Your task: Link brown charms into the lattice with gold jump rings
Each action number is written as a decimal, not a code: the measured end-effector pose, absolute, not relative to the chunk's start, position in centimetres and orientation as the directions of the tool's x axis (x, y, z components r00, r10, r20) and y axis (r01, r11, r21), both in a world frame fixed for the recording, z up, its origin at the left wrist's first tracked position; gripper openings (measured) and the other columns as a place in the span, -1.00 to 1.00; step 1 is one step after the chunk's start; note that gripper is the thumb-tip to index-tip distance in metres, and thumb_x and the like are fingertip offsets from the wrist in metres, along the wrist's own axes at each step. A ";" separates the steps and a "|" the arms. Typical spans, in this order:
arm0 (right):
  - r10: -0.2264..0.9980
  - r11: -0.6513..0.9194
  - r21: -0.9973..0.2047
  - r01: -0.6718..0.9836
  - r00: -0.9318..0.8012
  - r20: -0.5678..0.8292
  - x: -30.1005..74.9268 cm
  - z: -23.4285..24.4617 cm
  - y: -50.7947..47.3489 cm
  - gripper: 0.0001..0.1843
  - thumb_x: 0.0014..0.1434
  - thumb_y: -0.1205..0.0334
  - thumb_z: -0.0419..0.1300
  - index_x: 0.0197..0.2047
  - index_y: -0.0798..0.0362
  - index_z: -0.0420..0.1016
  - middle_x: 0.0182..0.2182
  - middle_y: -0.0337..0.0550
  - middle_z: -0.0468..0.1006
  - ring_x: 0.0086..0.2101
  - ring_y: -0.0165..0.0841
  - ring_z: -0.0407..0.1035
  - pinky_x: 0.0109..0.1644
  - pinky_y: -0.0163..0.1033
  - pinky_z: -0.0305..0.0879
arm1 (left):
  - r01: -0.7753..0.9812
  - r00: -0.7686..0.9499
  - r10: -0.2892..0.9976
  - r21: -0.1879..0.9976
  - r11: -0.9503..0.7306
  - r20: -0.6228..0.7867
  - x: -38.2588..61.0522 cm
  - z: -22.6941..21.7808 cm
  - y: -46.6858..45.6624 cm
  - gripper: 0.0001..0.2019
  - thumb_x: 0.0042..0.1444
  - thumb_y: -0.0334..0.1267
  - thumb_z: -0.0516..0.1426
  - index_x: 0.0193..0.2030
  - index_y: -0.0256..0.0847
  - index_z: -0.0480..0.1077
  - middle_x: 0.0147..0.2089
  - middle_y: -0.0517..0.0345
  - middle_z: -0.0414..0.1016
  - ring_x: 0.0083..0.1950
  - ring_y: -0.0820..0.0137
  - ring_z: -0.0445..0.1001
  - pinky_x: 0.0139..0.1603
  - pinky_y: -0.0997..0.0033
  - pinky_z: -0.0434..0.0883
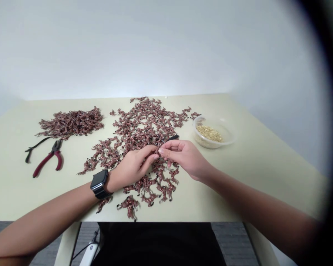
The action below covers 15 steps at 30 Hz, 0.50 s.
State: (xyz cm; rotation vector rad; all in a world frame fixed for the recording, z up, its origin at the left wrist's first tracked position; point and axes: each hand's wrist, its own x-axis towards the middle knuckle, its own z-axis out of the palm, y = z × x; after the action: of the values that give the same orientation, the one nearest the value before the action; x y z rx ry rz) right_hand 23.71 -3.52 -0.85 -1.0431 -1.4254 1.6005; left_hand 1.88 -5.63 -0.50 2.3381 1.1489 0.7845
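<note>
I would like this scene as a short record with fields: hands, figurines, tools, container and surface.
Left hand: near the right hand, smartwatch on wrist; hand above the spread figurines
Right hand: its thumb and index finger meet the left's; hand and left share a spot too small to read
Figurines: brown, horse-like; dense heap on the left, wider spread in the middle
Tools: red-handled pliers; slim black tool left of them; black handle beside the right hand
Container: clear plastic bowl with gold-coloured bits
Surface: pale table
</note>
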 end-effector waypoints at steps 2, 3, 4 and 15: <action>0.914 -0.111 -0.994 -0.007 -0.393 -0.100 23.7 -0.8 -3.5 -0.71 0.07 0.03 0.46 -0.24 0.06 0.64 -0.40 -0.23 0.55 -0.50 -0.46 0.38 -0.41 -0.30 0.37 | 0.569 0.498 0.813 0.594 -0.569 0.302 1.9 -0.4 -5.6 -0.78 0.45 -0.18 0.01 0.06 -0.14 0.42 -0.20 0.12 0.58 -0.31 0.40 0.51 -0.27 0.47 0.32; 0.914 -0.115 -0.993 -0.006 -0.391 -0.104 23.7 -0.8 -3.5 -0.71 0.07 0.03 0.46 -0.25 0.06 0.64 -0.40 -0.23 0.55 -0.50 -0.47 0.38 -0.42 -0.30 0.36 | 0.568 0.501 0.812 0.594 -0.570 0.300 1.9 -0.4 -5.6 -0.78 0.45 -0.18 0.01 0.06 -0.15 0.42 -0.19 0.12 0.58 -0.30 0.40 0.51 -0.26 0.47 0.33; 0.914 -0.119 -0.993 -0.006 -0.390 -0.108 23.7 -0.8 -3.5 -0.70 0.07 0.03 0.46 -0.25 0.06 0.63 -0.39 -0.23 0.55 -0.50 -0.47 0.38 -0.42 -0.31 0.35 | 0.568 0.502 0.811 0.592 -0.571 0.301 1.9 -0.4 -5.6 -0.78 0.46 -0.18 0.01 0.06 -0.15 0.42 -0.18 0.11 0.58 -0.29 0.40 0.52 -0.25 0.47 0.33; 0.941 -0.004 -0.997 0.079 -0.336 -0.031 23.6 -0.1 -4.1 -0.79 0.13 0.08 0.41 -0.28 0.05 0.62 -0.39 -0.21 0.59 -0.50 -0.43 0.45 -0.37 -0.29 0.38 | 0.613 0.519 0.803 0.527 -0.589 0.294 1.9 -0.8 -5.6 -0.79 0.48 -0.15 -0.02 0.03 -0.16 0.37 -0.25 0.19 0.52 -0.34 0.44 0.49 -0.31 0.46 0.32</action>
State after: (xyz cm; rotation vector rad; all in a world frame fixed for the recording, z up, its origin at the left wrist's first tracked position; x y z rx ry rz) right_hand 23.59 -4.05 -0.12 -1.0976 -1.5119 1.4352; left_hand 1.94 -5.55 -0.84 2.4060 1.1721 0.7365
